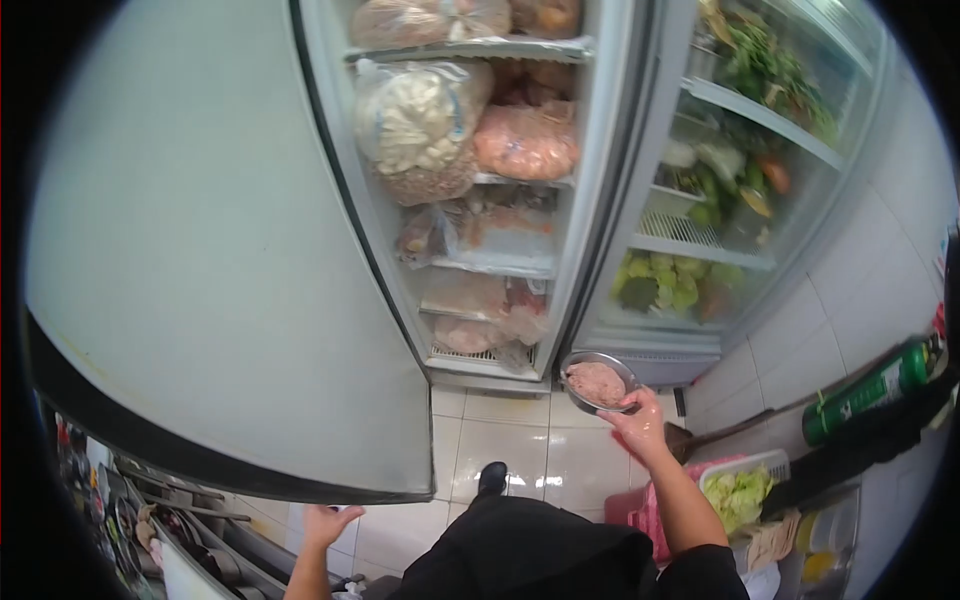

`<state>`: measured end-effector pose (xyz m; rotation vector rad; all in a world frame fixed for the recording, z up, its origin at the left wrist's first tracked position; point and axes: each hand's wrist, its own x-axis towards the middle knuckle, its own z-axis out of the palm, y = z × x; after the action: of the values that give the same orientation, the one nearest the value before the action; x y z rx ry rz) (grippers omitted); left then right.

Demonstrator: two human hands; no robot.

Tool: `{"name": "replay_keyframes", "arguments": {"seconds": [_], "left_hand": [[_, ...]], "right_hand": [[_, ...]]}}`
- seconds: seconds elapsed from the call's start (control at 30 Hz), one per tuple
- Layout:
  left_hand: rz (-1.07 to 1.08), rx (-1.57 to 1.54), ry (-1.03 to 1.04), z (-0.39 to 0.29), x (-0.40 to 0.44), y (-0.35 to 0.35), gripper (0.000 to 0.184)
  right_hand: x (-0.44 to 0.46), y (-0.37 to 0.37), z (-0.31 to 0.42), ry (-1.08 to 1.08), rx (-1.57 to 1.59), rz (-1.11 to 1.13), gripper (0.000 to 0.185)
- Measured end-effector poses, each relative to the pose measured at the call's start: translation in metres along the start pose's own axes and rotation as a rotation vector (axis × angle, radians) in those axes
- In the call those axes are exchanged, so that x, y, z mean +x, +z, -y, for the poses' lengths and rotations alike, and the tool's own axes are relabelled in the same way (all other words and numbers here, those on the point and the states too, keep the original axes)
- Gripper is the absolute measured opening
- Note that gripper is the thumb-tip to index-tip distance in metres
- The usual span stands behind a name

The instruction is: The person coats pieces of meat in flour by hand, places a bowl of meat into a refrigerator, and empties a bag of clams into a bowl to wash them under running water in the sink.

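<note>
Bowl (573, 399), round steel, of pink mince (596, 383): we want it level, right hand (640, 425) gripping it; left hand (325, 523) at pale door (240, 250), grip unclear.

The fridge (580, 250) stood wide open, its door (220, 230) swung out left, bagged food (420, 115) packing the shelves! Right beside it, a glass-fronted fridge (705, 245) showed greens. Shiny pale tiles (500, 435) covered the floor, white tiles (850, 250) the wall, and a green cylinder (865, 405) lay slanted at right.
</note>
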<state>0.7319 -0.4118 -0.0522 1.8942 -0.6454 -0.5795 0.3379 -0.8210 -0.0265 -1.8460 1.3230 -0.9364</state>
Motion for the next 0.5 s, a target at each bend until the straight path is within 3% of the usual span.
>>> {"name": "replay_keyframes", "arguments": {"seconds": [0.03, 0.13, 0.2, 0.23, 0.27, 0.3, 0.33, 0.4, 0.47, 0.5], "left_hand": [[-0.048, 0.004, -0.003, 0.012, 0.005, -0.018, 0.062], [-0.348, -0.011, -0.009, 0.051, 0.019, -0.053, 0.066], [-0.555, 0.210, -0.265, 0.119, 0.043, -0.080, 0.065], [-0.643, -0.056, -0.299, 0.097, 0.054, -0.077, 0.065], [-0.616, -0.201, -0.309, 0.052, 0.065, -0.077, 0.061], [-0.609, -0.180, -0.334, 0.078, 0.078, -0.096, 0.069], [-0.601, -0.162, -0.353, 0.101, 0.090, -0.111, 0.077], [-0.578, -0.130, -0.305, 0.116, 0.105, -0.129, 0.064], [-0.351, 0.368, -0.653, 0.095, 0.119, -0.150, 0.064], [-0.413, 0.260, -0.541, 0.101, 0.123, -0.151, 0.068]], "right_hand": [[0.018, 0.017, 0.000, -0.158, -0.048, 0.001, 0.045], [0.068, 0.052, 0.045, -0.193, 0.117, 0.097, 0.045], [0.108, 0.067, 0.080, -0.258, 0.153, 0.120, 0.044], [0.132, 0.071, 0.100, -0.333, 0.158, 0.107, 0.043], [0.151, 0.073, 0.123, -0.399, 0.160, 0.096, 0.042], [0.167, 0.069, 0.156, -0.360, 0.087, 0.072, 0.040], [0.194, 0.076, 0.169, -0.376, 0.220, 0.046, 0.038], [0.235, 0.077, 0.218, -0.338, 0.248, -0.070, 0.040], [0.278, 0.079, 0.254, -0.438, 0.184, -0.194, 0.038], [0.296, 0.080, 0.267, -0.482, 0.148, -0.251, 0.038]]}}
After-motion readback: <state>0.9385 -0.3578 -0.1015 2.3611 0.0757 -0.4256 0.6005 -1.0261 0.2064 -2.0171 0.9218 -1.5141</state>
